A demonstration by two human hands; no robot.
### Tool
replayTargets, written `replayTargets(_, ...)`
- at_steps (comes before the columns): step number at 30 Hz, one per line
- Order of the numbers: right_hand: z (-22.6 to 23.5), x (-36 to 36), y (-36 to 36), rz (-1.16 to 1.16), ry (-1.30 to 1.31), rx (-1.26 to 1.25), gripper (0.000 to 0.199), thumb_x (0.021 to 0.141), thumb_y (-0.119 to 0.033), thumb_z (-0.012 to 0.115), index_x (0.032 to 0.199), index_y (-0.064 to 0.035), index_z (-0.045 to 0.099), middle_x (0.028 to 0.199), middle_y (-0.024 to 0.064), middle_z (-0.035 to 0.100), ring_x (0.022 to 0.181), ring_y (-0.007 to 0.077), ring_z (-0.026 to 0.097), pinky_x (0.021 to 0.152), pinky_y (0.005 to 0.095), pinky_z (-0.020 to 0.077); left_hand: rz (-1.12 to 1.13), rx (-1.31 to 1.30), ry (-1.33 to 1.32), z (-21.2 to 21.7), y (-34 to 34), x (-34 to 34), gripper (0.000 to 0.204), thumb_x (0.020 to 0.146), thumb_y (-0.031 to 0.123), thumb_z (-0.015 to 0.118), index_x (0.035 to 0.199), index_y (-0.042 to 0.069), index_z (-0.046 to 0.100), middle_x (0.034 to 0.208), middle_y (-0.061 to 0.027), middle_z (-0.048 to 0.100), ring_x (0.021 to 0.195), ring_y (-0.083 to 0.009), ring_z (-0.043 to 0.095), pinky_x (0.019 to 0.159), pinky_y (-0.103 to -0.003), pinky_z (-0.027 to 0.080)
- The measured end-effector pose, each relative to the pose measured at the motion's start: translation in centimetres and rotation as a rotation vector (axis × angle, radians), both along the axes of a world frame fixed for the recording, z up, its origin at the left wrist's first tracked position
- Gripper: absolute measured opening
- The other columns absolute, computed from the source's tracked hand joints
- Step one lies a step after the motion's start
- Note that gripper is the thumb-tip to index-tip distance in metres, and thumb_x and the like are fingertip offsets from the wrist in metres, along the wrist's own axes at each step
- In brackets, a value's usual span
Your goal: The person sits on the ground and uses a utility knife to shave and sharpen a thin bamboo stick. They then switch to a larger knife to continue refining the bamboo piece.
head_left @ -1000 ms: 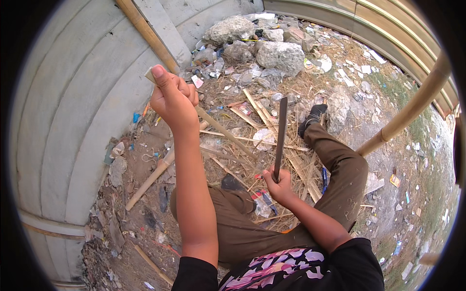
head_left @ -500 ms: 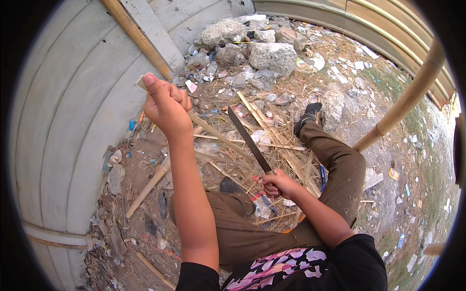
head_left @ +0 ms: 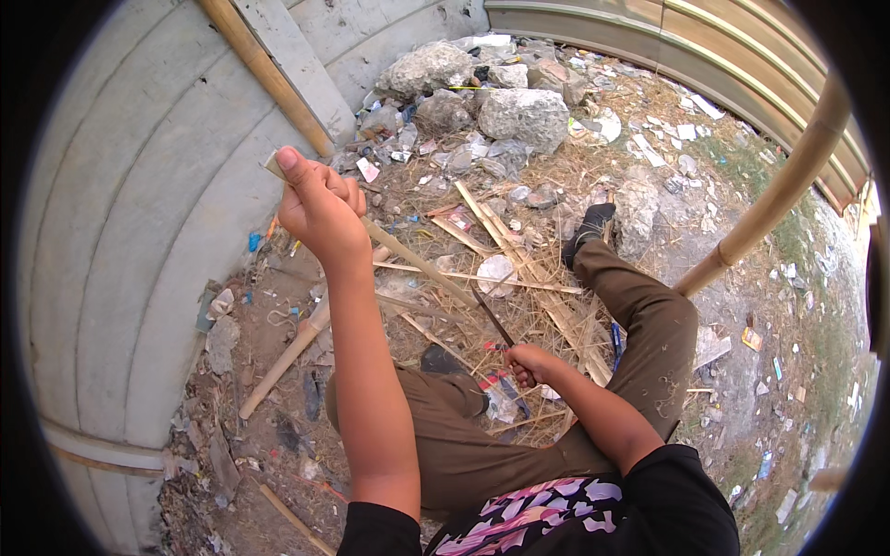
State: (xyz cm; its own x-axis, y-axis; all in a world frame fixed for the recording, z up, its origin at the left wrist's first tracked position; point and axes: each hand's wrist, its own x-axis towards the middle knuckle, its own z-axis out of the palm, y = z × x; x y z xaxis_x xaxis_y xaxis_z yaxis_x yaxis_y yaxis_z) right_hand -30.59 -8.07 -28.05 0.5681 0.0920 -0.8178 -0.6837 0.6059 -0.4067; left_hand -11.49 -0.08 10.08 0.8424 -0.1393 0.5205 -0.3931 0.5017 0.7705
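My left hand (head_left: 320, 208) is raised and closed around the upper end of a thin bamboo strip (head_left: 417, 264), which slants down to the right toward the ground. My right hand (head_left: 533, 363) grips the handle of a dark knife (head_left: 491, 315), low over my lap. Its blade points up and left and meets the strip near the strip's lower part. I sit on the ground with my legs in brown trousers (head_left: 649, 315) stretched forward, a black shoe (head_left: 589, 227) at the far end.
Split bamboo pieces (head_left: 519, 259) and dry straw lie on the dirt ahead. Grey rocks (head_left: 519, 111) and litter are piled at the back. A curved concrete wall (head_left: 139, 213) rises on the left. A thick bamboo pole (head_left: 769, 204) leans on the right, another bamboo pole (head_left: 269, 74) against the wall.
The knife blade swung from upright to tilted left and dropped lower, down along the strip. My left hand with the strip stayed raised.
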Motion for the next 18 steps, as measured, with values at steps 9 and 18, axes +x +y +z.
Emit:
replayTargets(9, 10.0, -0.6, 1.6, -0.201, -0.647, -1.06, 0.032, 0.091, -0.021, 0.065, 0.068, -0.002, 0.057, 0.052, 0.0, 0.049, 0.048, 0.0103, 0.038, 0.047, 0.0339, 0.0329, 0.037, 0.016, -0.041, -0.2, 0.8, 0.3, 0.062, 0.101, 0.059, 0.049, 0.065, 0.016, 0.023, 0.055, 0.0056, 0.018, 0.046, -0.0062, 0.015, 0.044, -0.028, 0.011)
replayTargets(18, -0.3, -0.2, 2.8, 0.011, 0.075, -0.48, 0.027, 0.086, -0.017, 0.062, 0.066, -0.0059, 0.049, 0.049, 0.0043, 0.042, 0.036, 0.0167, 0.037, 0.039, 0.035, 0.03, 0.057, 0.029, 0.007, 0.0, 0.2, 0.1, 0.059, 0.101, 0.059, 0.049, 0.068, 0.016, 0.025, 0.056, 0.0055, 0.018, 0.047, -0.0071, 0.014, 0.045, -0.028, 0.011)
